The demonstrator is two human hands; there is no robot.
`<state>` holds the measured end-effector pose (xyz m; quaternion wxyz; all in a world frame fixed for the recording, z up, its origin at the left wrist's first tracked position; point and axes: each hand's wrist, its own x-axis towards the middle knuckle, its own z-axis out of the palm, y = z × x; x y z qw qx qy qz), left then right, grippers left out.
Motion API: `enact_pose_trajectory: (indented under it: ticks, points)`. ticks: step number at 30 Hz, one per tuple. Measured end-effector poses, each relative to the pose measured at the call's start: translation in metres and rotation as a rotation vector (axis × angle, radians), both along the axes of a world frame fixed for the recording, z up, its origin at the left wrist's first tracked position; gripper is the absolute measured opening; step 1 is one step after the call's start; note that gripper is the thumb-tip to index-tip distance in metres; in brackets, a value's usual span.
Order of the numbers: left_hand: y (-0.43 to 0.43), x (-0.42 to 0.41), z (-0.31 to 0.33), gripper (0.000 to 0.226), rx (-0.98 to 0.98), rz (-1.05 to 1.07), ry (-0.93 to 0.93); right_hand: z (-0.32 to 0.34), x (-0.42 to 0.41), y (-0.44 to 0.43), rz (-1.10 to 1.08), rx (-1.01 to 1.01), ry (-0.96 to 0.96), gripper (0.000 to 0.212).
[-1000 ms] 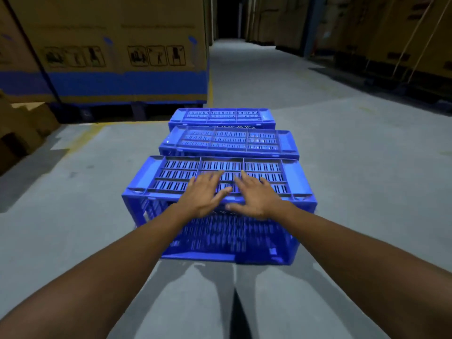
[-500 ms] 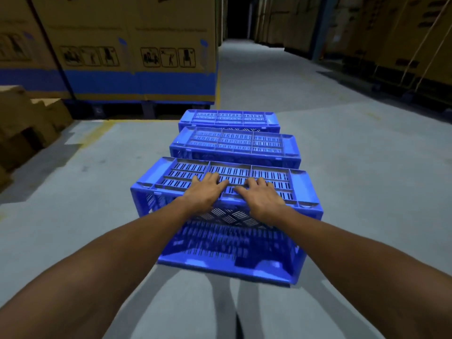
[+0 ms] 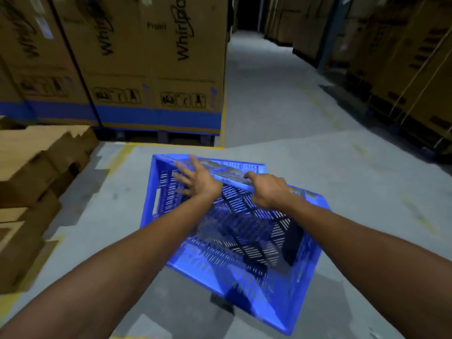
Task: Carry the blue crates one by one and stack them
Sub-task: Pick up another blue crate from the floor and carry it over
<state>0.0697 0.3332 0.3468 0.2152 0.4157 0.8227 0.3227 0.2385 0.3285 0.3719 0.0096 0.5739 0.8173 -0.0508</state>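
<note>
One blue slatted plastic crate (image 3: 234, 241) is off the floor and tipped steeply, its open side facing me and its lower corner near the bottom of the view. My left hand (image 3: 195, 183) lies with spread fingers over the crate's far upper edge. My right hand (image 3: 267, 190) is curled around that same upper rim, a little to the right. A strip of blue behind the rim (image 3: 247, 165) may belong to another crate; the other crates are hidden behind the held one.
Tall cardboard appliance boxes (image 3: 156, 69) on a pallet stand ahead on the left. Smaller brown cartons (image 3: 36, 167) are piled at the left. More boxes line the right wall (image 3: 403, 69). A grey concrete aisle (image 3: 264, 94) runs forward between them.
The nearest crate was upside down on the floor under both palms; now it is lifted and tipped toward me, covering the two crates behind it. My view has risen.
</note>
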Motion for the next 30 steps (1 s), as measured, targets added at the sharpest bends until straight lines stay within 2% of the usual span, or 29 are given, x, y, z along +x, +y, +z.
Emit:
enact_pose_trajectory:
  ticks: [2, 4, 6, 8, 10, 12, 16, 18, 20, 23, 28, 30]
  points:
    - [0.002, 0.022, 0.065, 0.088, 0.071, 0.232, -0.479, 0.067, -0.002, -0.011, -0.052, 0.007, 0.021, 0.062]
    - [0.004, 0.032, 0.123, 0.070, 0.225, 0.340, -0.865, 0.129, -0.003, -0.022, -0.100, 0.024, 0.067, 0.064]
    - [0.015, 0.033, 0.169, 0.049, 0.335, 0.345, -1.082, 0.185, 0.000, -0.031, -0.149, 0.038, 0.115, 0.069]
    - [0.027, 0.037, 0.213, 0.040, 0.405, 0.305, -1.162, 0.234, 0.003, -0.042, -0.204, 0.049, 0.148, 0.073]
    - [0.008, 0.044, 0.286, 0.038, 0.369, 0.202, -1.123, 0.277, 0.004, -0.055, -0.273, 0.049, 0.170, 0.077]
    - [0.000, 0.048, 0.333, 0.025, 0.338, 0.130, -1.039, 0.314, 0.005, -0.067, -0.299, 0.037, 0.193, 0.076]
    - [-0.011, 0.045, 0.394, 0.018, 0.305, 0.049, -0.916, 0.383, 0.013, -0.076, -0.175, 0.008, 0.274, 0.081]
    - [-0.009, 0.042, 0.414, 0.017, 0.329, 0.002, -0.888, 0.409, 0.015, -0.077, -0.109, 0.022, 0.317, 0.074]
    - [-0.004, 0.040, 0.428, 0.025, 0.341, -0.063, -0.836, 0.430, 0.014, -0.076, -0.093, 0.060, 0.339, 0.072]
    - [-0.003, 0.042, 0.445, 0.032, 0.338, -0.214, -0.619, 0.451, 0.014, -0.075, -0.096, 0.164, 0.286, 0.073]
    - [0.025, 0.047, 0.465, 0.047, 0.384, -0.570, -0.268, 0.479, 0.030, -0.073, -0.156, 0.293, 0.207, 0.087]
    - [0.040, 0.052, 0.472, 0.046, 0.385, -0.690, -0.215, 0.487, 0.046, -0.071, -0.161, 0.345, 0.174, 0.094]
